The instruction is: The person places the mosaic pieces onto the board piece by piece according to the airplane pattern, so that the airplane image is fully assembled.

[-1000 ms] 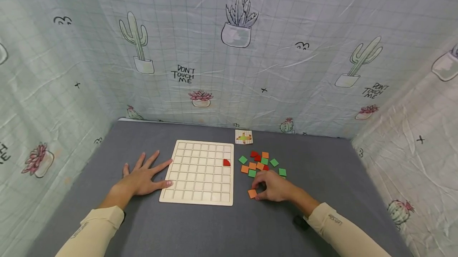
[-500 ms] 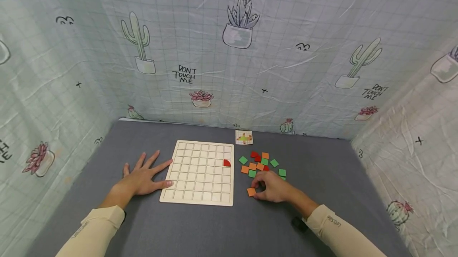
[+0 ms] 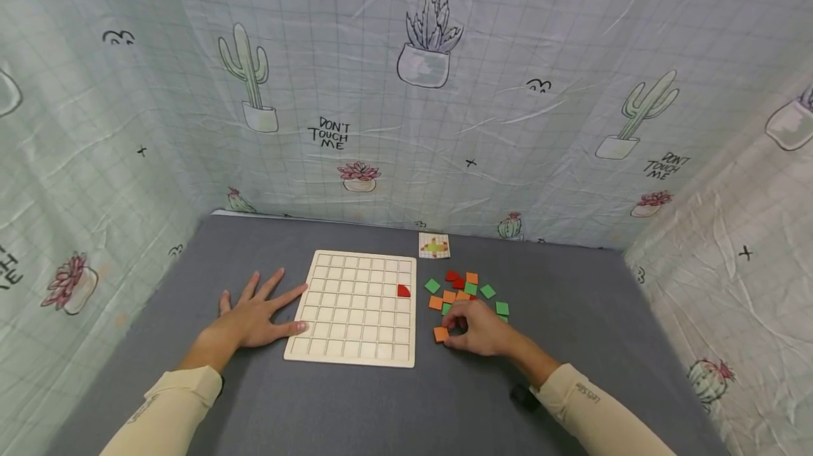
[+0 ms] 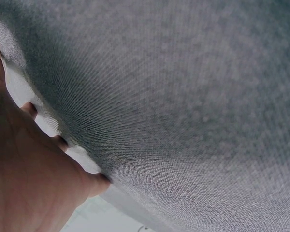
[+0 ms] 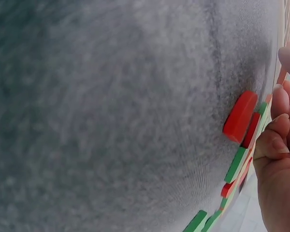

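Observation:
A pale wooden grid board lies on the grey table, one red quarter-round tile in a cell near its right edge. My left hand is spread flat at the board's left side, thumb and index fingertips at its edge. To the right of the board, my right hand pinches an orange square tile between thumb and fingers. Just beyond that hand lies a loose group of green tiles, orange tiles and red tiles; the hand covers some of them.
A small picture card with a coloured grid pattern lies behind the board. A cloth backdrop printed with cacti closes off the back and both sides of the grey table. Beneath the right forearm sits a dark object.
My right hand has moved slightly left and away from me, bringing the orange tile closer to the board. The left hand has stayed in place.

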Tool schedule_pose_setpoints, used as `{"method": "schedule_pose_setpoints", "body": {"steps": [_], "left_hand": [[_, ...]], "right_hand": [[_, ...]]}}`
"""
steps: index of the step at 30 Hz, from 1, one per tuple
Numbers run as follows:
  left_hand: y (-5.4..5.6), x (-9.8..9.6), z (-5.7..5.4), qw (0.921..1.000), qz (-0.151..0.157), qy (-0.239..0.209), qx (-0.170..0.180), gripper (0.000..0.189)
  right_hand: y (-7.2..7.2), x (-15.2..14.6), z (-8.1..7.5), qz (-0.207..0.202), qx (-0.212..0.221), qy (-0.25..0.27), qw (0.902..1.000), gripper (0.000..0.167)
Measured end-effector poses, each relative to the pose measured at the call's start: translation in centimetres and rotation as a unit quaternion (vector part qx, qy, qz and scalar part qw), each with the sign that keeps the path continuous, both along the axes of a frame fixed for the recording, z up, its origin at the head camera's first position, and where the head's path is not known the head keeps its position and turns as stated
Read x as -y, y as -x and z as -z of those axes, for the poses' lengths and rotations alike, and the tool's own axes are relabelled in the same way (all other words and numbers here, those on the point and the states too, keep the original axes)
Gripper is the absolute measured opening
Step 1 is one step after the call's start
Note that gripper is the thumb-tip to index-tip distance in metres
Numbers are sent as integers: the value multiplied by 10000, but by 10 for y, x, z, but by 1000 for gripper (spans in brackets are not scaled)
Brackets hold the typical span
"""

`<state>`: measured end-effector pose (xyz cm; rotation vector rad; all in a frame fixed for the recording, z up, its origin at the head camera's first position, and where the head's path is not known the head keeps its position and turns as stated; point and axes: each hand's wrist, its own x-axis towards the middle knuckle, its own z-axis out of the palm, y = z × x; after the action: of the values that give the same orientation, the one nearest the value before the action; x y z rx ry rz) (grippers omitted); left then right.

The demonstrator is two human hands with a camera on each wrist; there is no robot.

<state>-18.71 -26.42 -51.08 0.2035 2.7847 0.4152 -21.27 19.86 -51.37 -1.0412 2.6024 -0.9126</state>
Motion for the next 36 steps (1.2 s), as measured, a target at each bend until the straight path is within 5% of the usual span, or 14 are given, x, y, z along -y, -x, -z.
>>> {"method": "schedule_pose_setpoints", "body": {"steps": [10,36], "left_hand": [[-1,-1,1,10000,-8,-74,-26,93],[1,0,3,10000,9,-90,-36,93]], "right_hand": [[0,5,1,71,-242,-66,9997,13],[10,27,-4,370,115,-33,9992,15]]}}
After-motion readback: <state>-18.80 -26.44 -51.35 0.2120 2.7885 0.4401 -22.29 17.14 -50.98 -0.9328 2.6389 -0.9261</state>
